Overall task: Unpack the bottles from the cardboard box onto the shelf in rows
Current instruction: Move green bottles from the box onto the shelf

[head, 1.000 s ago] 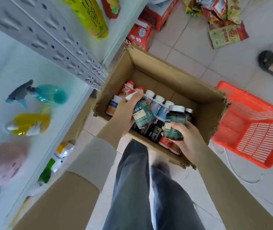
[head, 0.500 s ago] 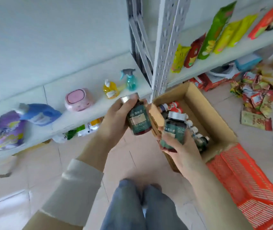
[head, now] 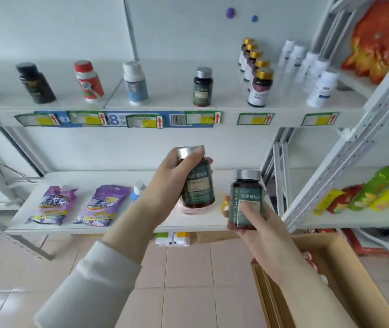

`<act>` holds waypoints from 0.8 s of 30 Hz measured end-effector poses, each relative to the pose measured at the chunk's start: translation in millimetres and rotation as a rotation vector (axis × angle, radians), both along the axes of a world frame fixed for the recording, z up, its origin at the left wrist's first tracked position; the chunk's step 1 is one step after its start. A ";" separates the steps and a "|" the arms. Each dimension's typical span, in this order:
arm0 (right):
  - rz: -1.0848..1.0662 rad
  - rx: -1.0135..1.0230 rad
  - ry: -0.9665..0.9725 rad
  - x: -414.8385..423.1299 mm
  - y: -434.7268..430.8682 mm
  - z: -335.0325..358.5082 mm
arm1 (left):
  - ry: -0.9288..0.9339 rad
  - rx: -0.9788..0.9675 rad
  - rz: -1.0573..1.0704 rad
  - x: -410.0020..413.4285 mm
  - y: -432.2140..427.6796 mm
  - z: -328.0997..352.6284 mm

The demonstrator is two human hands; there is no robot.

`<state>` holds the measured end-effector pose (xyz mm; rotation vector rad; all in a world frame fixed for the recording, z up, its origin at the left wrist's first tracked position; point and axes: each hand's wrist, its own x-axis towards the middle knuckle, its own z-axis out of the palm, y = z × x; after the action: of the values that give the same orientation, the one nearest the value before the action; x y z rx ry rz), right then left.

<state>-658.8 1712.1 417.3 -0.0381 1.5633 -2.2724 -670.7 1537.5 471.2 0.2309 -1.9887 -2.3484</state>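
- The left hand [head: 173, 182] grips one green bottle [head: 198, 185]; its fingers are curled round the silver cap and the neck.
- This bottle leans a little. It is held up in the air between the upper shelf [head: 172, 98] and the lower shelf [head: 122, 178], touching neither.
- The right hand [head: 262, 230] holds a second bottle [head: 246, 200] of the same kind, with the thumb pressed on the label and the fingers wrapped behind.
- The second bottle is upright, lower than the first and to its right. They are near but do not touch.
- The box [head: 359, 285] stands open on the floor at the lower right, under the right forearm. What is inside I cannot tell.
- On the upper shelf one shelf bottle [head: 202, 87] of the same kind stands upright and alone, above the raised hands.
- To its right a gold-cap row [head: 259, 88] runs toward the back, and then a white row [head: 322, 88].
- To its left stand a blue bottle [head: 135, 84], a red bottle [head: 89, 80] and a black bottle [head: 36, 82], well apart.
- Two purple pouches [head: 52, 204] lie on the lower shelf.
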 end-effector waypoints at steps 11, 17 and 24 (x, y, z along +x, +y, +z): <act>0.031 0.196 0.247 -71.3 -47.3 64.1 | 0.069 -0.024 -0.005 -56.5 -59.6 61.0; 0.036 0.261 0.413 -153.8 -41.5 116.4 | 0.232 -0.228 -0.047 -138.4 -70.8 118.5; 0.097 0.427 0.542 -258.7 -54.7 180.5 | 0.234 -0.441 -0.055 -246.4 -97.9 156.0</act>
<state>-917.5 1657.4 597.8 -0.6427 2.2296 -1.8954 -917.1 1439.6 627.2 -0.1165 -2.3355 -1.7934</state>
